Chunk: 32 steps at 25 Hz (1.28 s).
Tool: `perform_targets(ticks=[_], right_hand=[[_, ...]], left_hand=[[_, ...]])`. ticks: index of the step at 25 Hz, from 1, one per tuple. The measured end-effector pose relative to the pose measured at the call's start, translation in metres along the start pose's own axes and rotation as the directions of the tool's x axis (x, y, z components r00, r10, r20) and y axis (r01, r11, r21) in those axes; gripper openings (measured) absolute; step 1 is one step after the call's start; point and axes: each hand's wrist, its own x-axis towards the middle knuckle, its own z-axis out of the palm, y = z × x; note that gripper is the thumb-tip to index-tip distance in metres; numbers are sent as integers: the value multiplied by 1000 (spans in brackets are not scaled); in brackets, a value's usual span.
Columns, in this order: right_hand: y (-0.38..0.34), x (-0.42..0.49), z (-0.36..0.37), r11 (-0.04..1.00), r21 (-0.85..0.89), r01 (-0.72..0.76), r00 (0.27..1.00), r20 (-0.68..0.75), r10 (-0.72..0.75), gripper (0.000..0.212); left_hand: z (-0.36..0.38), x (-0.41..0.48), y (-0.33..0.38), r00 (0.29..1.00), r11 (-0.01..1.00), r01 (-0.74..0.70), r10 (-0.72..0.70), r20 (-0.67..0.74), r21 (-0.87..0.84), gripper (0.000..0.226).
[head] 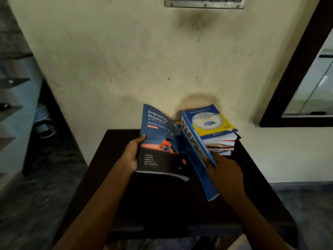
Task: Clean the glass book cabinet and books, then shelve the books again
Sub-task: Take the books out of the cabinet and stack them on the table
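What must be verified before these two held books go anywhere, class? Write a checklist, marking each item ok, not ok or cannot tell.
1. Grip of the left hand on the Engineering Physics book: thumb on the cover, ok.
2. Grip of the right hand on the blue book: holds its edge, book tilted, ok.
3. Steadiness of the stack of books: top book skewed, cannot tell.
4. Bare space on the dark table nearer the person: ok.
5. Covers free of dust: too blurred, cannot tell.
6. The dark-framed glass at right ready for shelving: mostly out of view, cannot tell.
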Motion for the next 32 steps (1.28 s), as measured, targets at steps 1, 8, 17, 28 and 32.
perform_targets(ticks=[1, 8, 17, 28, 32], right_hand=[[-4, 6, 2, 1000, 4, -18, 1000, -22, 18, 37], [-31, 57, 26, 996, -38, -78, 977, -201, 69, 43], [-60, 64, 75, 982, -158, -100, 968, -245, 60, 39], [-155, 107, 133, 924, -382, 12, 962, -247, -115, 34], [-148, 115, 159, 986, 158, -53, 989, 142, 31, 40]], left_hand=[[7, 16, 5, 1000, 1000, -9, 9, 7, -16, 38], [23, 139, 39, 998, 999, 31, -33, -49, -38, 30], [-54, 233, 2, 964, 521, -152, 265, 10, 840, 39], [-14, 131, 61, 939, 988, 86, -123, 321, 129, 41], [-25, 157, 56, 967, 978, 163, -133, 219, -127, 43]])
